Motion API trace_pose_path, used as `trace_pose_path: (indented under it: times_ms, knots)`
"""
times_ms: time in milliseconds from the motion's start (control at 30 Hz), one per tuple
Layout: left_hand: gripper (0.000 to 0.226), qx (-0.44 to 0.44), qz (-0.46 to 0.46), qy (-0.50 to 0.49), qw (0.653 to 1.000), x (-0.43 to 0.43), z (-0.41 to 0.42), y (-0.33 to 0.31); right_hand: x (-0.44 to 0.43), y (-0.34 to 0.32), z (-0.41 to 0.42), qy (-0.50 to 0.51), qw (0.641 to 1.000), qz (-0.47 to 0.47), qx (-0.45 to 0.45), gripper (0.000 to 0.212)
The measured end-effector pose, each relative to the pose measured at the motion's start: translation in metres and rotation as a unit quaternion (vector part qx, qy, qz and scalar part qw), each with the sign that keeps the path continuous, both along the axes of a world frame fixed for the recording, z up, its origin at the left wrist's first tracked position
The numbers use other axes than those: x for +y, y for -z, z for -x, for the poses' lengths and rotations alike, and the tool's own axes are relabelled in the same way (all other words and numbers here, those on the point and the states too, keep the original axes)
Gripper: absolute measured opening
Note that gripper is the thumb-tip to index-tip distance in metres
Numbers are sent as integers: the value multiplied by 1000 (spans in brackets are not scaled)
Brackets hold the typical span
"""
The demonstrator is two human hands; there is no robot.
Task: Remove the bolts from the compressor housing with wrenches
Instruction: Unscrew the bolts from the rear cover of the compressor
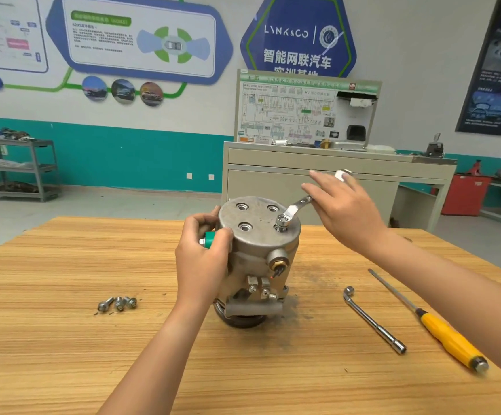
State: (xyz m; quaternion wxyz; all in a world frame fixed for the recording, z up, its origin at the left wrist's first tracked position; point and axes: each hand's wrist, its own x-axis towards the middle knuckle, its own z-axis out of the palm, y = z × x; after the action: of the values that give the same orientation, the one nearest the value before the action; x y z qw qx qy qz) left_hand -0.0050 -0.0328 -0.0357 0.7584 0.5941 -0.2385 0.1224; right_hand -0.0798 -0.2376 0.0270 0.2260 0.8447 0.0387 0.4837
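Your right hand [345, 205] lies flat-fingered on the wrench [295, 208], pressing, not clasping. Its shank runs up-right from the one bolt [282, 220] left, near-right on the compressor housing [255, 217] top. Your left hand [203, 260] clasps the housing's side, farther from that bolt.

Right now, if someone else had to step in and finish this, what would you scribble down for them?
Left hand grips the side of the compressor housing, upright on the table.
Right hand lies with straight fingers on the wrench, whose ring end sits on the last bolt in the top face.
Done: three bolts out, lying on the table to the left; three top holes are empty.
Left: turn out that last bolt.
Spare: an L-shaped socket wrench and a yellow-handled screwdriver lie to the right.
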Motion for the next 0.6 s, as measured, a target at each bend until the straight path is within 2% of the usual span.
trace_pose_path:
  times_ms: [133,233,300,367,433,500,600]
  knots:
    - [12,-3,-23,-1,1000,5,-2,-4,23,-21,-46,-87,995,17,36,18]
    - [14,7,-5,-14,1000,7,1,-1,36,-26,-59,-118,992,26,26,16]
    - [14,24,9,-16,1000,10,2,0,41,-25,-56,-120,988,-92,-26,13]
    - [15,34,14,-20,999,12,4,1,42,-29,-45,-107,954,-269,-74,19]
    - [16,38,18,-26,999,11,8,1,45,-35,-24,-113,923,-362,-61,26]
    - [17,29,14,-33,999,9,13,1,53,-36,3,-58,943,-329,-2,26]
    - [17,15,10,-37,999,3,20,2,68,-21,47,76,975,-201,58,24]
